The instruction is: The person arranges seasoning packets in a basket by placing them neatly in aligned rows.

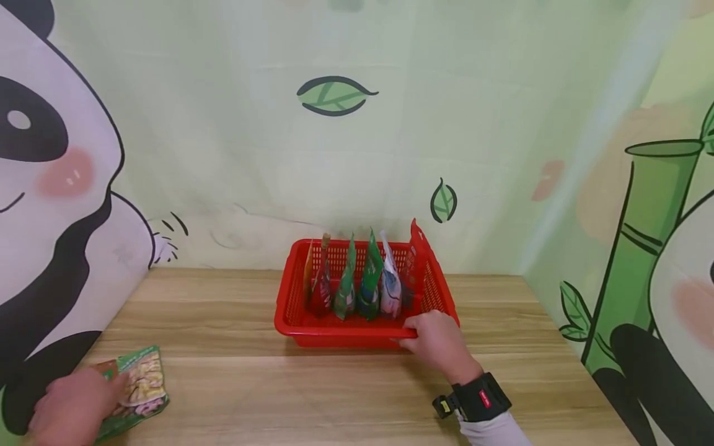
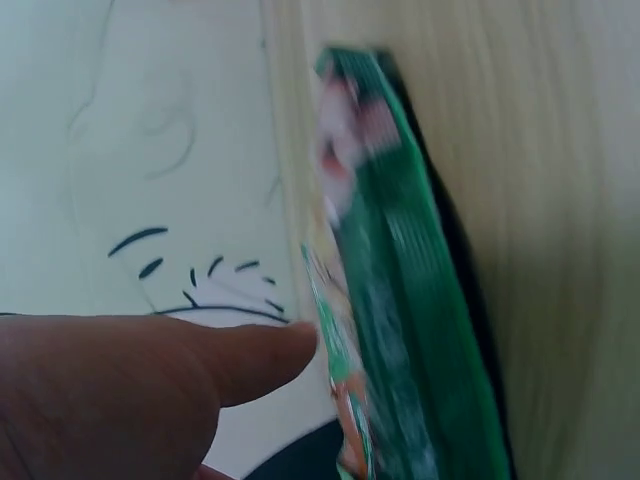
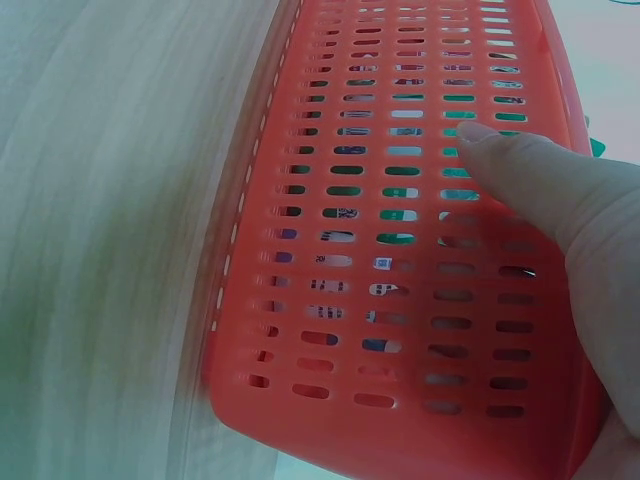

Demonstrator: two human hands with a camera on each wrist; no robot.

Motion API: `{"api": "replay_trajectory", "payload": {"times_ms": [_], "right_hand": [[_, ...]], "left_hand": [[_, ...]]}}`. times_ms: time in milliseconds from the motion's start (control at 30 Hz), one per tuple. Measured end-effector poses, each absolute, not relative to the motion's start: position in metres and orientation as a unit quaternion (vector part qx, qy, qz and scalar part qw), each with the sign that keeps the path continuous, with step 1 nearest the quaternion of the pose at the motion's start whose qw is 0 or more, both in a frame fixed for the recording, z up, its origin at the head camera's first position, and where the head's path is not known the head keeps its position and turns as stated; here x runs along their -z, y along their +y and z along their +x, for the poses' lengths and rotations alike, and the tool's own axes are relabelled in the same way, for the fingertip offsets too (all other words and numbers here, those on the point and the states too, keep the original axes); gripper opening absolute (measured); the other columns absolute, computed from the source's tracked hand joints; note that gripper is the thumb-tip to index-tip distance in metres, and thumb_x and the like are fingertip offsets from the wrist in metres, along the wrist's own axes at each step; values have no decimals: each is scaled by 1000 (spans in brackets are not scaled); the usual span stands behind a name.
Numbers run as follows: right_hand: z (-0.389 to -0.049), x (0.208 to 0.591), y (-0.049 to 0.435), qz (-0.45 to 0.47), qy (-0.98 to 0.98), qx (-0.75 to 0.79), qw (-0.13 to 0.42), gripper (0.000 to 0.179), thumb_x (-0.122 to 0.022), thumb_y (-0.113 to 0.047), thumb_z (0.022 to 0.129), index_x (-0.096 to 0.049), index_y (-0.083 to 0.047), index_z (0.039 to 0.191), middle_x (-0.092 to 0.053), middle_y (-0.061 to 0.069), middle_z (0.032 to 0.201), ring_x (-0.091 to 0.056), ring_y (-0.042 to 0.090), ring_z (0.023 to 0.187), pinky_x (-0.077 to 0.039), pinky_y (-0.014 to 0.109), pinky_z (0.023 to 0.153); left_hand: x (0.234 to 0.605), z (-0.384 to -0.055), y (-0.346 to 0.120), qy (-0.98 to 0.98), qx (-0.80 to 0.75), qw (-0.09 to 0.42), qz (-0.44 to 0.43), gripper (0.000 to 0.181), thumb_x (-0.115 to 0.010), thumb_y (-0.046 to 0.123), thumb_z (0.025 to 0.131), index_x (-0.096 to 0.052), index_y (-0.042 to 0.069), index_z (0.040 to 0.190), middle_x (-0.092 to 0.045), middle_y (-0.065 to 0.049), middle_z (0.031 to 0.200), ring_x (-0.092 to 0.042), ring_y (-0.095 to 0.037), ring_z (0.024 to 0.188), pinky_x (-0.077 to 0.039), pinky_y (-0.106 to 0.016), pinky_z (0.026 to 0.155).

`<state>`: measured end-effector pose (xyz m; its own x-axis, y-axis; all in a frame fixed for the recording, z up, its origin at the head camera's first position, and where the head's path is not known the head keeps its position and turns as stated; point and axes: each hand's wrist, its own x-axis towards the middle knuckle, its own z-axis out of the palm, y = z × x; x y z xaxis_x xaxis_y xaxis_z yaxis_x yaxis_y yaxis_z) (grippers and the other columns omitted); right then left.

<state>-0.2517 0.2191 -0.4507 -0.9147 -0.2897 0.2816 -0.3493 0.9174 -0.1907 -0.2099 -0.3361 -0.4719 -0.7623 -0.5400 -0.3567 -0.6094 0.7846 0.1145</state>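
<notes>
My left hand is at the lower left, holding a green food packet printed with pale yellow and pink food pieces. In the left wrist view its thumb touches the printed face of the packet, whose green side is towards the camera; the other fingers are mostly hidden. A red plastic basket stands at the middle back of the table. At its front right corner my right hand grips the rim. The right wrist view shows the thumb against the slotted wall of the basket; the other fingers are hidden.
Inside the basket several packets stand upright in a row, among them a green packet, a white-topped packet and a red packet. Under everything is a wooden table. A printed panda backdrop closes off the back and sides.
</notes>
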Motion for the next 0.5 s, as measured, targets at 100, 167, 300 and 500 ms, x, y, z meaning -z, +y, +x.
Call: {"api": "replay_trajectory", "payload": {"times_ms": [100,167,300,500], "right_hand": [[-252,450,219,164,-972,-117,125,20,-91,-34,76,-82,-18,85,-70,-9,67,-54,5,61,-51,24,68],[-252,450,218,162,-972,-114,127,20,-91,-34,76,-82,-18,86,-70,-9,68,-54,5,61,-52,24,68],[-251,448,217,159,-972,-117,125,21,-91,-33,77,-83,-17,87,-71,-8,68,-55,6,62,-52,25,69],[-251,448,216,156,-973,-119,125,20,-91,-32,76,-82,-17,86,-71,-8,68,-56,7,62,-53,26,69]], "left_hand": [[472,-208,-338,921,-120,163,-332,75,-58,48,98,-49,-23,118,-50,-44,111,-53,-52,106,-49,-56,92],[473,-207,-339,916,-131,164,-341,78,-60,50,97,-48,-25,117,-49,-43,109,-52,-49,103,-48,-53,90],[473,-206,-345,920,-123,174,-329,78,-59,52,98,-53,-25,110,-52,-38,103,-52,-41,95,-49,-47,85],[479,-208,-357,932,-116,179,-291,64,-59,52,99,-70,-10,88,-56,-25,89,-53,-34,90,-50,-41,77]]}}
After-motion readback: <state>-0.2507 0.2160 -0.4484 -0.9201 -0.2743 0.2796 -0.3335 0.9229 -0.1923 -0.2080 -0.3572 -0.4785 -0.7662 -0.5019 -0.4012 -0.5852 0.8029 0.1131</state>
